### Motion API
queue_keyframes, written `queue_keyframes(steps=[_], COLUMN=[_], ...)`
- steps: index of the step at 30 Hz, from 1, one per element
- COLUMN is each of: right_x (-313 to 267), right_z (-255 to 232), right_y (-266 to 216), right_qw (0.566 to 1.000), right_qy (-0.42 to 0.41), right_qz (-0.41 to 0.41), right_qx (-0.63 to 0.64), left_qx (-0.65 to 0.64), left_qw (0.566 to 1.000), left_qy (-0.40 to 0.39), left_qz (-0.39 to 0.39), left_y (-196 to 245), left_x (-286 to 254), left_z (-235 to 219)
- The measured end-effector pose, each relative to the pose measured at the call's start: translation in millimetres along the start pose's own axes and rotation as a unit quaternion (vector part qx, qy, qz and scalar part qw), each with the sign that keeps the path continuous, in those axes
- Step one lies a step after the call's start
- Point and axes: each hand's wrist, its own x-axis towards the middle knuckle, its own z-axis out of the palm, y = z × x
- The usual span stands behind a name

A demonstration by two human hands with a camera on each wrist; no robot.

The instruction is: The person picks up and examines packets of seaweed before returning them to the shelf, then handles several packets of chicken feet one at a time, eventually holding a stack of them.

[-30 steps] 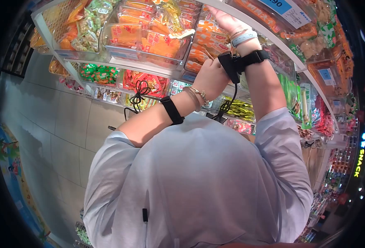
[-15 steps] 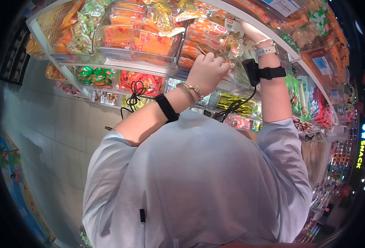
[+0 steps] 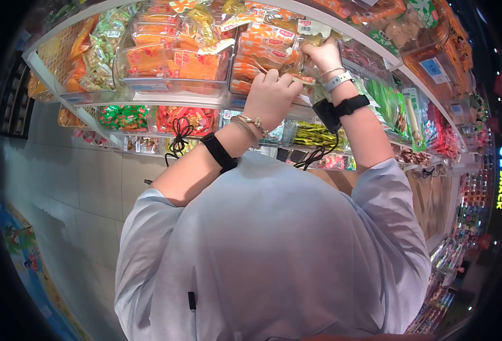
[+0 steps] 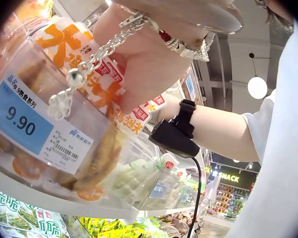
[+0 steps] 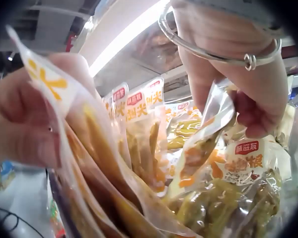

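My left hand (image 3: 271, 101) is at the front of a clear bin of orange-and-white snack packets (image 3: 268, 42). In the right wrist view its thumb and fingers pinch the upper edge of the front packets (image 5: 97, 163), tilting them forward. Deeper in the bin, my right hand (image 3: 326, 55) reaches down with curled fingers. The right wrist view shows it gripping a clear-windowed snack packet (image 5: 201, 148) with brownish food inside, near its top. More upright packets (image 5: 144, 114) stand between the two hands, and a greenish-brown one (image 5: 228, 198) lies just below the right hand.
A blue price label (image 4: 25, 119) is fixed to the bin's front. Bins of orange packets (image 3: 188, 65) and green packets (image 3: 387, 102) flank it. A white shelf rail (image 3: 370, 42) runs above the right hand. Lower bins hold red packets (image 3: 185, 119). A black cable (image 3: 322, 152) hangs from the right wrist.
My right hand went farther right in the bin, then came back left, and its fingers are now curled on a packet. The left hand stays at the front packets. The view has shifted slightly.
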Motion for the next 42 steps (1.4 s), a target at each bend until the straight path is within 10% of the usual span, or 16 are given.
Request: queue_keyframes(steps=[3,7,10,14,17,18,21,32,42], right_x=[-7.8,19.0,26.2,49.8,41.5,27.3,30.8,19.3,-49.7], right_z=[-33.3,-68.9,-69.6,-43.6,-32.4,-23.7,-21.3,-49.6,-76.2], right_y=[-33.0,-17.2,-25.2,6.4,-19.5,-37.4,-37.2,-34.3,-62.7], right_qw=[0.991,0.986,0.995,0.997,0.993,0.989,0.980,0.995,0.997], right_qy=[0.014,0.151,-0.048,0.067,0.054,0.033,-0.101,-0.035,-0.018], right_qz=[0.090,-0.031,0.064,-0.005,-0.058,0.011,0.092,-0.071,-0.080], right_qx=[0.096,-0.064,0.051,-0.047,-0.084,0.143,0.142,-0.067,0.009], left_qx=[-0.005,0.000,0.000,-0.002,-0.009,-0.008,0.000,0.006,-0.003], left_qw=[1.000,1.000,1.000,1.000,1.000,1.000,1.000,1.000,1.000], left_qy=[-0.003,-0.010,-0.011,-0.011,-0.009,-0.008,0.000,0.002,-0.019], left_qz=[0.000,-0.001,-0.003,-0.004,-0.003,-0.003,0.003,0.014,0.009], left_y=[-0.6,-0.6,0.1,-0.4,-0.4,-0.2,0.3,-1.4,-1.4], left_x=[-0.4,0.3,0.5,0.2,0.1,0.3,-0.9,1.4,2.3], left_z=[0.1,-0.7,-1.3,0.2,-0.6,-0.9,1.4,0.4,0.4])
